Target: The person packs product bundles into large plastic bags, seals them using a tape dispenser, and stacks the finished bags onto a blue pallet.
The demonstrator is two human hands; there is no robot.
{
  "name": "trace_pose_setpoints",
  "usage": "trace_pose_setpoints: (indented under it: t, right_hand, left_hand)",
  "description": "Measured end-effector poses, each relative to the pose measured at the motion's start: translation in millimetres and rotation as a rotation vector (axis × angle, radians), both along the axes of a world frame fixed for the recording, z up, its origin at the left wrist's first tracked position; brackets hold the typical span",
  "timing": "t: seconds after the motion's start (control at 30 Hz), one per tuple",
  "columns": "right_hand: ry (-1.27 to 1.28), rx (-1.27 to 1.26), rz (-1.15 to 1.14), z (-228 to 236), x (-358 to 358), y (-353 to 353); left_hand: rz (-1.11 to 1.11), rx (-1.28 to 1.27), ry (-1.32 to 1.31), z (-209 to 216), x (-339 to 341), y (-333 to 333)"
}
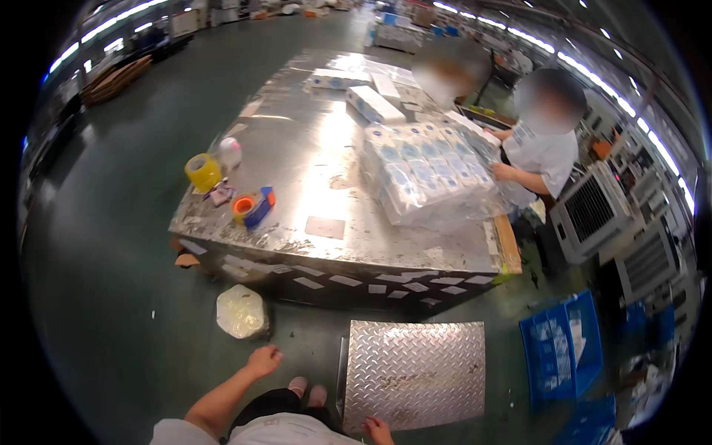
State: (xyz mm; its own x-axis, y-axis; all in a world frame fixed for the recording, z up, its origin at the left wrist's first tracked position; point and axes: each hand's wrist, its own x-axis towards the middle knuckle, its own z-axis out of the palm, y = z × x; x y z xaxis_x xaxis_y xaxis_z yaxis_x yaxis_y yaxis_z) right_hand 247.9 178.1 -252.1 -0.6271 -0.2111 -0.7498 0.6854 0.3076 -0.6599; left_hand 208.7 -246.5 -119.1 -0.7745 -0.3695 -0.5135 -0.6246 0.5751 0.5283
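My left hand (265, 361) hangs over the floor in front of the table, fingers loosely bent and slightly apart, with nothing seen in it. Closest to it is a pale, plastic-wrapped roll (242, 311) standing on the floor. Low in view, my right hand (378, 429) hangs over the near edge of a metal checker-plate platform (415, 371). Its fingers are partly apart and hold nothing visible. Neither hand touches the metal-topped table (297, 193). On the table lies a large clear-plastic bundle of white and blue packs (430, 167), with a co-worker's hand (504, 172) at its right side.
Yellow tape rolls (203, 173), a blue-and-orange tape dispenser (254, 207) and a white-and-pink bottle (230, 152) stand at the table's left. White packs (374, 104) lie farther back. Two people are at the table's right. Blue crates (561, 345) and grey machines (593, 211) stand right.
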Motion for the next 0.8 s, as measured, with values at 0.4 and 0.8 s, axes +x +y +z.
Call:
trace_pose_setpoints:
  t: [0.4, 0.8]
  right_hand:
    - [0.497, 0.339, 0.503, 53, -227, -181]
    - [1.086, 0.948, 0.071, 130, -466, -371]
  left_hand:
    - [0.242, 0.199, 0.492, 12, -127, -100]
    - [-0.206, -0.243, 0.733, 22, -456, -211]
